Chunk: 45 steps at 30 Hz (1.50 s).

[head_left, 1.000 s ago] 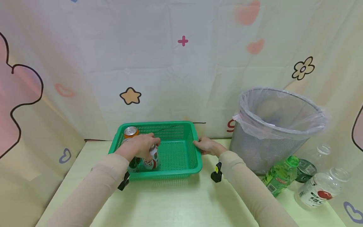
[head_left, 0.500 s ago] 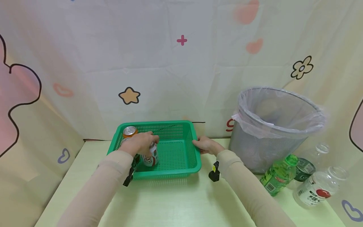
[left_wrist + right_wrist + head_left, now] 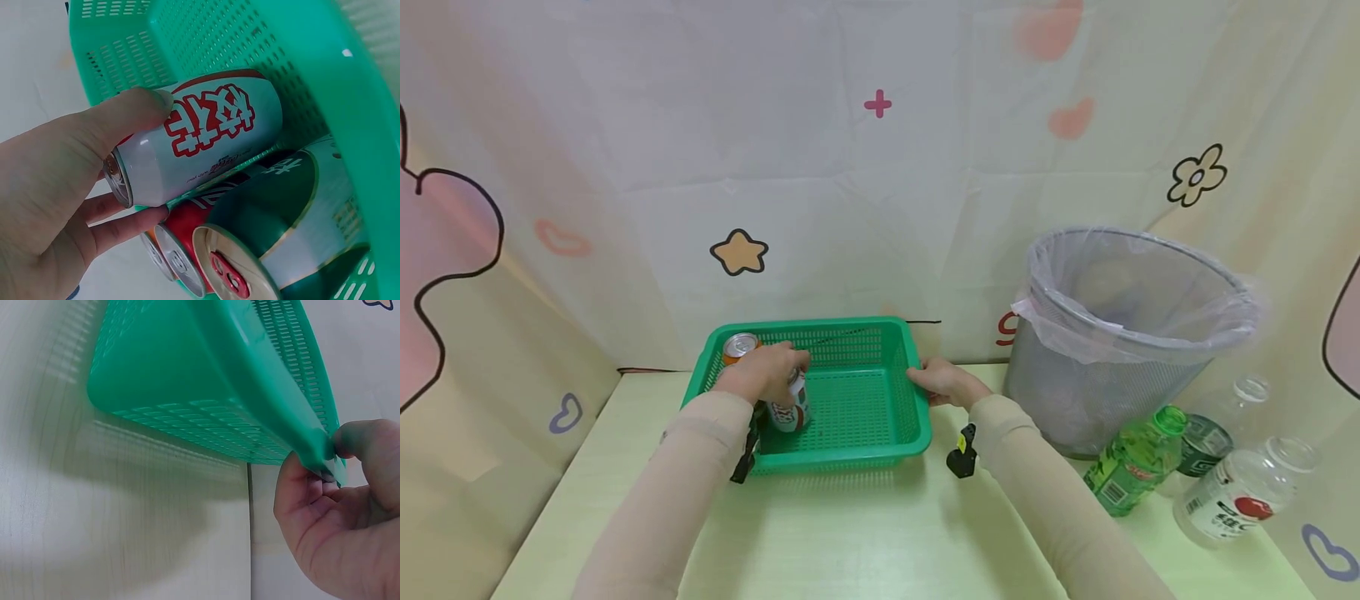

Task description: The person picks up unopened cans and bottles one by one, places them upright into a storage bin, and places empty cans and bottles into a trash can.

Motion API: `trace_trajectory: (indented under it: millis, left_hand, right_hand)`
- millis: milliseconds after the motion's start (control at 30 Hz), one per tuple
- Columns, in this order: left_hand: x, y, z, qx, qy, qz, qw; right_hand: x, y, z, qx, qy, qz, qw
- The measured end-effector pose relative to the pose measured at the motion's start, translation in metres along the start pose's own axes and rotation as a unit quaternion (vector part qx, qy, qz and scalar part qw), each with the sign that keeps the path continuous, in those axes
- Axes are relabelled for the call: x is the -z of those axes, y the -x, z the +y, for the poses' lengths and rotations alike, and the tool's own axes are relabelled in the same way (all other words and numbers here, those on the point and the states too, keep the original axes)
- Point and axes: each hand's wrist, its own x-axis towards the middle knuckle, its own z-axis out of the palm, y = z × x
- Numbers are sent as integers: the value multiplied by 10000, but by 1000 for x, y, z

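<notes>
On a pale table (image 3: 850,533), before a patterned curtain (image 3: 925,233), hands (image 3: 763,372) (image 3: 943,382) pinching white can (image 3: 206,159) left, green basket (image 3: 842,456) right

The desk (image 3: 857,533) is pale, the basket (image 3: 857,408) green; toward the basket's left edge, a white can (image 3: 200,140) with red lettering, a green-and-white can (image 3: 272,215), a red can (image 3: 189,219), an orange can (image 3: 732,357).

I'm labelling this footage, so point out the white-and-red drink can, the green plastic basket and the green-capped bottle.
White-and-red drink can (image 3: 203,136): left wrist view, on its lettered side.
Green plastic basket (image 3: 850,457): head view, on its near rim.
Green-capped bottle (image 3: 1134,465): head view, on its body.
</notes>
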Motion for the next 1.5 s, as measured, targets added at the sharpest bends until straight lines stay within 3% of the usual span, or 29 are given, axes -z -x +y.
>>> trace_trajectory:
  millis: [467,800,1500]
  left_hand:
    - [-5,-4,-1,166,140,13,9998]
    - [-6,-9,-4,455,344,25,9984]
    - [-8,-24,-3,653,-247,353,9969]
  right_hand:
    - [-4,2,1,120,115,-9,9999]
    - [-4,0,0,96,85,-13,9999]
    - [-1,2,3,104,49,56,9999]
